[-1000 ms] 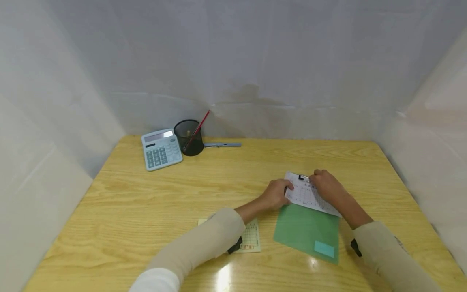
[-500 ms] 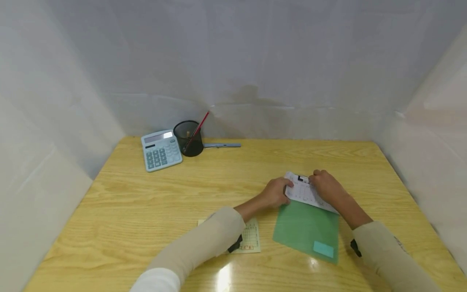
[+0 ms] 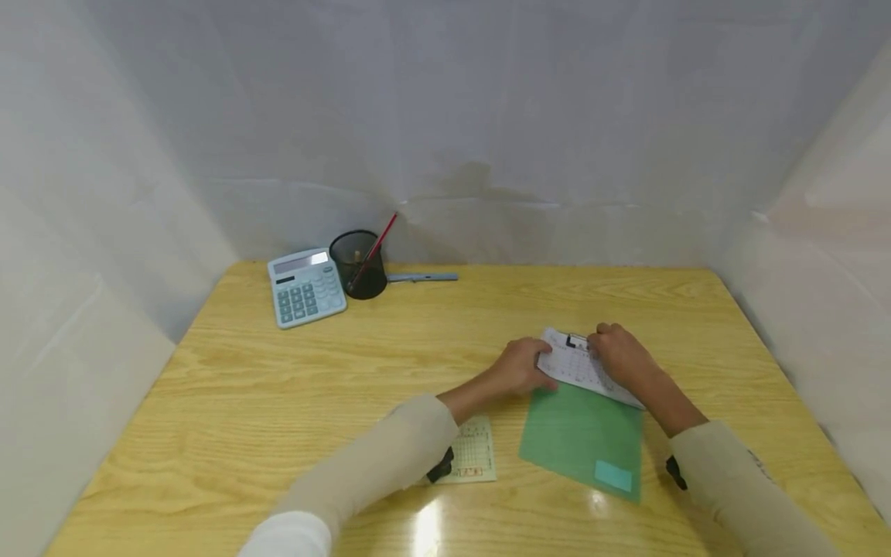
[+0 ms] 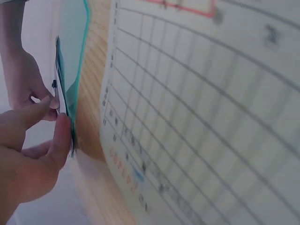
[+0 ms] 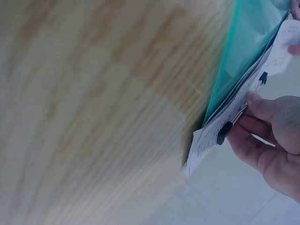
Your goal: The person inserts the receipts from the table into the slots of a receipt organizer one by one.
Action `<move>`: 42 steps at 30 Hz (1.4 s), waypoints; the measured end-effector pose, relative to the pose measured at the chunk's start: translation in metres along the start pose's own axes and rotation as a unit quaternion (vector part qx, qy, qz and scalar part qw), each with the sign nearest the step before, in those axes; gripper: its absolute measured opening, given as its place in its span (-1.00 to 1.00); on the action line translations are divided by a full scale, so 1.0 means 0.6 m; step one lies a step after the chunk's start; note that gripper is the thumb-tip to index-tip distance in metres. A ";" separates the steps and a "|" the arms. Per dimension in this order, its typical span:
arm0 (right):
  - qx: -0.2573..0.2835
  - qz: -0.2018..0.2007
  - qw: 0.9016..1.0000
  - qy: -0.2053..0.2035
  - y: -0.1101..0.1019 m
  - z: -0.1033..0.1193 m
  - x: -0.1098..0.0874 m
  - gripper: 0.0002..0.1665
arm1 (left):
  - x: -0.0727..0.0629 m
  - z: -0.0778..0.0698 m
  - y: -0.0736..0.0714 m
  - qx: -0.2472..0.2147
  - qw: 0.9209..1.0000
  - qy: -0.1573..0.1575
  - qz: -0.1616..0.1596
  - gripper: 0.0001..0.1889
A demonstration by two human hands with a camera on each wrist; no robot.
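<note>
A clipboard of printed white sheets [image 3: 572, 368] lies over the upper part of a translucent green folder [image 3: 581, 437] on the right of the table. My left hand [image 3: 517, 368] grips its left edge, thumb over the sheets and index finger below, as the left wrist view shows from the side. At the top edge, my right hand [image 3: 623, 360] pinches the metal clip, whose black end [image 5: 225, 133] shows in the right wrist view. The sheets' right part is hidden under that hand. A light blue label [image 3: 613, 476] sits on the folder's lower right corner.
Beneath my left forearm lies a pale yellow gridded form [image 3: 475, 452], partly covered by the sleeve. Toward the back left are a light blue calculator [image 3: 306, 286], a black mesh pen cup [image 3: 366, 282] with a red pencil [image 3: 376, 249], and a blue pen [image 3: 425, 277].
My left hand and the left edge of the sheets have shifted slightly to the left. The right hand keeps its hold at the clip.
</note>
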State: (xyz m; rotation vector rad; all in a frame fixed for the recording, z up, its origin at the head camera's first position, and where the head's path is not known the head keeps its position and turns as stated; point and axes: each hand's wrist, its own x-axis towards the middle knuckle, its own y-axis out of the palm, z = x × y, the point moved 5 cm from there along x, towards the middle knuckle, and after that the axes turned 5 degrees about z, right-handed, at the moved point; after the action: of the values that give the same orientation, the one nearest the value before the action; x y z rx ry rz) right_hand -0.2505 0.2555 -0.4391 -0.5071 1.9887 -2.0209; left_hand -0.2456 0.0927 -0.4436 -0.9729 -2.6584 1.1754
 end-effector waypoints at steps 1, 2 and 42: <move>0.003 -0.002 1.000 0.000 0.000 0.000 0.000 -0.90 | -0.005 0.001 -0.005 0.004 1.000 0.003 -0.009 -0.36; 0.007 -0.004 1.000 0.001 0.001 -0.001 0.000 -0.90 | -0.011 0.003 -0.011 0.008 1.000 0.005 -0.019 -0.36; 0.033 0.015 0.999 0.009 -0.013 0.003 -0.001 -0.85 | -0.348 0.186 -0.103 -0.099 0.977 -0.150 -0.117 -0.33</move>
State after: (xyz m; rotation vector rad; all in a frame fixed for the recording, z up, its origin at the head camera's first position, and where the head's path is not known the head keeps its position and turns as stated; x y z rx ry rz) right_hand -0.2485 0.2542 -0.4312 -0.4444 1.9205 -2.0722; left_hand -0.1458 -0.1309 -0.4427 -0.5118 -3.0701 1.0978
